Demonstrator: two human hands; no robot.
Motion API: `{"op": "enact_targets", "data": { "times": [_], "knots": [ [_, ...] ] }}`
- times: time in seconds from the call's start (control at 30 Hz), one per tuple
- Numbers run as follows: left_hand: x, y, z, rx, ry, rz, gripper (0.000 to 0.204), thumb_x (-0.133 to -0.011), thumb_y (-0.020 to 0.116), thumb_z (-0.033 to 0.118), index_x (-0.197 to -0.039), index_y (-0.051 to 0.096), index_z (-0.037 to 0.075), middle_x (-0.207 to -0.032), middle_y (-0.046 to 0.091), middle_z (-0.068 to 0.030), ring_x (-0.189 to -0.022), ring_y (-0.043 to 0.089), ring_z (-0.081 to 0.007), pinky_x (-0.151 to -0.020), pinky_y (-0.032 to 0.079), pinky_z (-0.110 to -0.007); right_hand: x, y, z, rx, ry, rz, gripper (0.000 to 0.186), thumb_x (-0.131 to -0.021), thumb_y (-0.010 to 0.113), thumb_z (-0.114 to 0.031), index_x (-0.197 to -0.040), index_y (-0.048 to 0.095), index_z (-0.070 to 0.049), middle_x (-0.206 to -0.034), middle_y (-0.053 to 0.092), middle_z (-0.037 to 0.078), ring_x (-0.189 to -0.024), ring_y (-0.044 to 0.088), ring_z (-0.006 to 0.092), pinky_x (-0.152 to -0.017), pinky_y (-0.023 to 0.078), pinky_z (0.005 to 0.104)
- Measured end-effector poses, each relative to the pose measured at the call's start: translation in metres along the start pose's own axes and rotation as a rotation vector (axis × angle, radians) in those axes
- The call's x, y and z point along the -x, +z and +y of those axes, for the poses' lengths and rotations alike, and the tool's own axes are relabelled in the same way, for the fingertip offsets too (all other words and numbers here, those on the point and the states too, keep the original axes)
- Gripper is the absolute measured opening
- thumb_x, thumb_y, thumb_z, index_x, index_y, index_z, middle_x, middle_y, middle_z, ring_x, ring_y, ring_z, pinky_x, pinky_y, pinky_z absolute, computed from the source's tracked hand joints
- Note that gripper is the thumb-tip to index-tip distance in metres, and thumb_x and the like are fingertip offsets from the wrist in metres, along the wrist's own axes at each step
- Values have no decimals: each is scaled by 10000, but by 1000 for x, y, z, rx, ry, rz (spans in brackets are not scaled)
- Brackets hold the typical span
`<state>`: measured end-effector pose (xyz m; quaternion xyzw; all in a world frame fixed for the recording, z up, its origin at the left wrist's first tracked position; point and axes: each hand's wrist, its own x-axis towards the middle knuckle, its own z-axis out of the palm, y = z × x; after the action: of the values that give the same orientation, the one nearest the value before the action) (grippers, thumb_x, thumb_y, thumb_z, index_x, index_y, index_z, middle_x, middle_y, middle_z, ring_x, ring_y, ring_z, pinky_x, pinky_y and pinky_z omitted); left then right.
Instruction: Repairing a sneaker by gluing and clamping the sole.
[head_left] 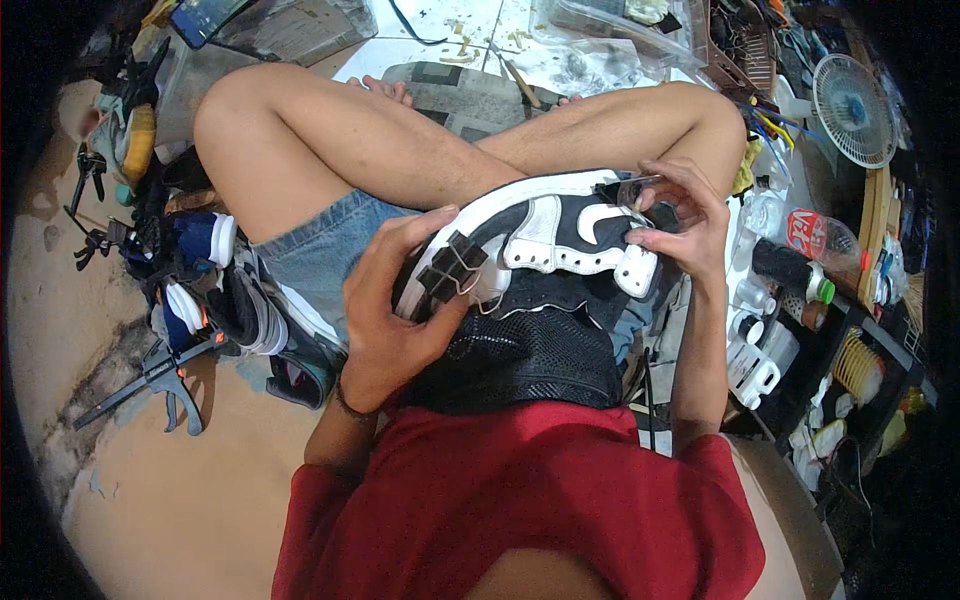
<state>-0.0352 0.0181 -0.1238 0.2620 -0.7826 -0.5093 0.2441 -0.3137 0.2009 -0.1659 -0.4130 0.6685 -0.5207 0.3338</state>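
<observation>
A black and white sneaker [575, 222] lies on its side across my lap, its white sole edge toward my crossed legs. My left hand [385, 290] wraps round its toe end, fingers on the sole edge and thumb below. Black binder clips [452, 268] with wire handles grip the toe beside that thumb. At the other end, my right hand [685, 215] pinches what looks like another binder clip [608, 189] against the sole edge, thumb and forefinger on its wire handles. Its jaws are partly hidden. Black mesh material [520, 350] rests under the sneaker.
Several shoes [255, 310] and a bar clamp [170, 380] stand on the left. A plastic bottle [815, 235], a white jug [752, 370] and a fan [853, 110] are on the right. Clear plastic boxes [625, 30] and a phone [205, 18] lie at the far side.
</observation>
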Motion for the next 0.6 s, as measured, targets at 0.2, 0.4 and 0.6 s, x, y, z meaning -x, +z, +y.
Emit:
{"op": "enact_targets", "data": {
  "times": [0.2, 0.4, 0.6],
  "knots": [
    [-1, 3, 0, -30, 75, 9, 535, -689, 722, -16, -1212, 609, -8, -1109, 666, -175, -983, 673, -275, -858, 518, -332, -3, -1, 1, -20, 2, 62, 696, -580, 931, -57, -1191, 620, 61, -1054, 653, 99, -858, 645, 167, -771, 530, 295],
    [2, 3, 17, 21, -83, -65, 510, -735, 676, -22, -1236, 583, -48, -1180, 668, -188, -1054, 671, -227, -926, 503, -318, -21, 2, -19, 131, -267, 19, 634, -589, 948, -145, -1106, 645, 62, -1001, 680, 147, -828, 661, 202, -740, 547, 318],
    [-1, 4, 27, -13, -75, -55, 512, -731, 715, 4, -1222, 589, -65, -1189, 674, -195, -1079, 670, -231, -938, 501, -311, -39, 43, -74, 150, -630, 29, 398, -642, 905, -182, -924, 702, 12, -834, 714, 116, -744, 704, 216, -668, 566, 318]
  ]
}}
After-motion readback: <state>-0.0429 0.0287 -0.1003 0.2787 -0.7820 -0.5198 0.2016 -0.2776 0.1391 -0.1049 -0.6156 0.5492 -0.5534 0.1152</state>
